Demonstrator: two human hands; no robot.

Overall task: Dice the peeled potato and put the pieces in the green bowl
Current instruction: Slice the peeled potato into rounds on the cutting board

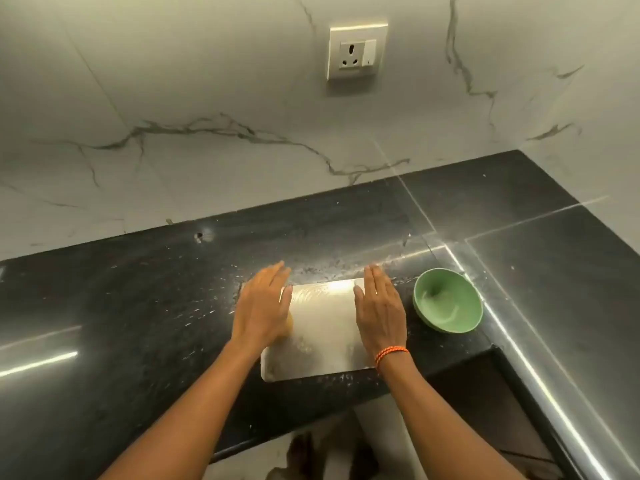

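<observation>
A white cutting board (322,327) lies on the black counter. My left hand (261,303) is flat with straight fingers over the board's left side, and a sliver of the yellow peeled potato (289,326) shows under its palm. My right hand (379,306) is also flat with straight fingers over the board's right side; an orange band circles its wrist. The green bowl (447,299) stands just right of the board and looks empty. No knife is visible.
The black counter (138,306) runs left and turns a corner at the right, with its front edge just below the board. A marble wall with a socket (356,51) stands behind. White specks dot the counter around the board.
</observation>
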